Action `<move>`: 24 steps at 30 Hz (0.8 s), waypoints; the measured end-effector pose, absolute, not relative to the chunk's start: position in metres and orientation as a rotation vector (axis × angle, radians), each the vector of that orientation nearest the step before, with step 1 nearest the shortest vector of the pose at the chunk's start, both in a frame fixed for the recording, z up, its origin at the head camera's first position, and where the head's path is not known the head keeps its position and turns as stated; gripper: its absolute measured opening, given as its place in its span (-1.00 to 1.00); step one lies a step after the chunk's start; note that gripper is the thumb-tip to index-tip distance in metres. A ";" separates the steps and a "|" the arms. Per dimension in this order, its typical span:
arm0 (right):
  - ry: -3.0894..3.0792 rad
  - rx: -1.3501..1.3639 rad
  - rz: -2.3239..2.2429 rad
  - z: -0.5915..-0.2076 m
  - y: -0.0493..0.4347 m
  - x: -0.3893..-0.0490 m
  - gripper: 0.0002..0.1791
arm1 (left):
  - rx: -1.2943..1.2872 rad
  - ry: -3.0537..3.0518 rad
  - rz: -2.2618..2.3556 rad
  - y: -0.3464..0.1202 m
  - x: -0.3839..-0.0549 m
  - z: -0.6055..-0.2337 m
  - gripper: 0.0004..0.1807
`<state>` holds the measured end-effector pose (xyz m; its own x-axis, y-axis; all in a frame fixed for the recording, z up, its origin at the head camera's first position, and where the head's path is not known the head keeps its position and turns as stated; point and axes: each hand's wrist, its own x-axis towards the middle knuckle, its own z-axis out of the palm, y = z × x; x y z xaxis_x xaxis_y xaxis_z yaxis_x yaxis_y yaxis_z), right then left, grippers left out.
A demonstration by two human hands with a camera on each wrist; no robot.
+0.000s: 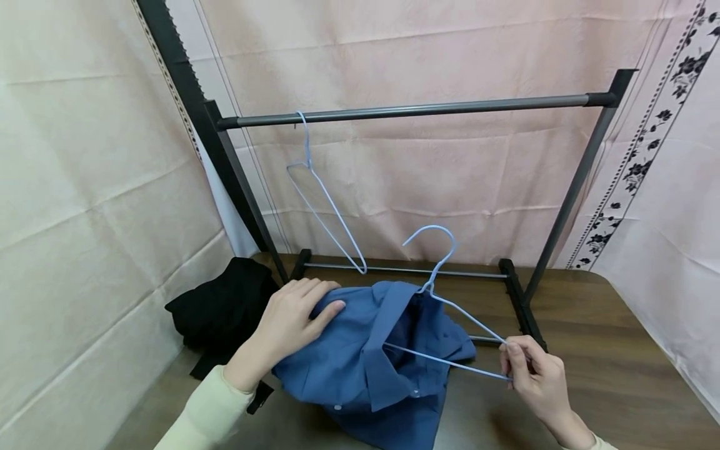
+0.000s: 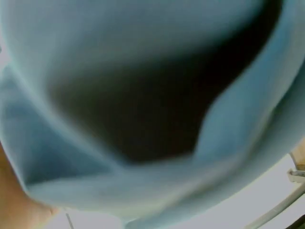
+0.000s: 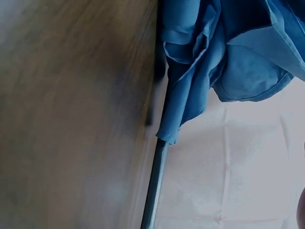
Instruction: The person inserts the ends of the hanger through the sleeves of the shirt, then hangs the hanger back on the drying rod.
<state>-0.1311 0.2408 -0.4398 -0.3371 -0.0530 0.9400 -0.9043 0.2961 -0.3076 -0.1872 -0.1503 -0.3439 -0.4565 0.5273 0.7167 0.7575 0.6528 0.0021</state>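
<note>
A blue collared shirt point(image 1: 349, 356) is bunched over the left part of a light blue wire hanger point(image 1: 472, 320), whose hook stands up above the collar. My left hand point(image 1: 284, 325) grips the shirt at its left shoulder, thumb and fingers spread over the cloth. At the hanger's bare right end, my right hand point(image 1: 534, 372) pinches the corner between thumb and fingers. The hanger's left end is hidden inside the shirt. Blurred blue cloth point(image 2: 138, 28) with a dark opening fills most of the left wrist view. In the right wrist view, folds of the shirt point(image 3: 190, 90) hang near the table.
A dark rack with a horizontal rail point(image 1: 416, 112) stands behind the shirt. Another light blue hanger point(image 1: 307, 144) hangs near the rail's left end. A black garment point(image 1: 225, 306) lies at the left on the wooden table point(image 1: 607, 350). Pale cloth curtains point(image 1: 439, 175) surround the table.
</note>
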 end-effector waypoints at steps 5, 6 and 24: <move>-1.663 0.910 1.170 -0.446 0.244 -0.131 -0.81 | -1.101 -2.136 -0.471 -0.158 -0.194 -0.354 -0.57; -1.666 0.909 1.166 -0.446 0.244 -0.131 -0.82 | -1.121 -2.120 -0.478 -0.159 -0.195 -0.355 -0.58; -1.666 0.982 1.163 -0.433 0.226 -0.129 -0.76 | -1.191 -2.049 -0.831 -0.139 -0.186 -0.331 -0.64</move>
